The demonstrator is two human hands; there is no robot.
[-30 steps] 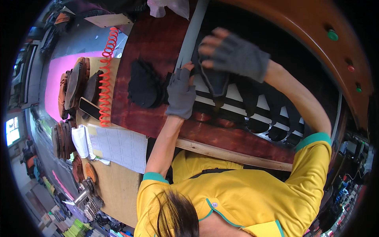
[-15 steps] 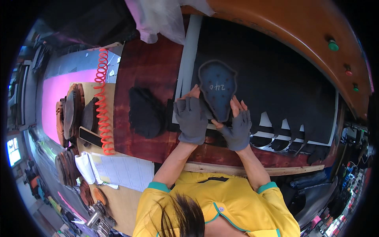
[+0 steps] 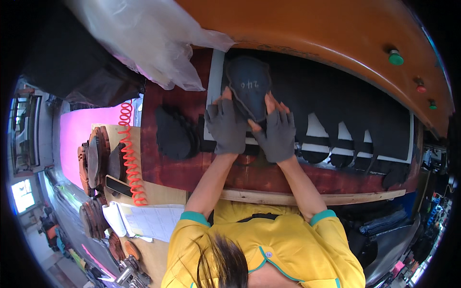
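Note:
A dark shoe-part cutting die [image 3: 249, 79] with a metal rim and pale chalk marks lies on a black sheet of material [image 3: 331, 91]. My left hand [image 3: 225, 127], in a grey fingerless glove, presses its fingertips to the die's left side. On the opposite side, my right hand [image 3: 276, 134] has its fingers against the rim and its thumb near the narrow end. Both hands hold the die between them. White backing [image 3: 214, 79] shows along the sheet's left edge. Several cut-out gaps [image 3: 317, 128] run along the near edge, right of my right hand.
An orange machine beam [image 3: 297, 24] with buttons spans the far side, and clear plastic [image 3: 144, 38] hangs from it. Left are a stack of black cut pieces [image 3: 173, 137], a red coiled hose [image 3: 129, 153], a phone [image 3: 119, 186], papers [image 3: 153, 222] and more dies [image 3: 96, 158].
The die and both hands have moved away from the sheet's near edge. The beam and plastic reach farther left in view and cover more of the sheet's far side. My view has shifted slightly.

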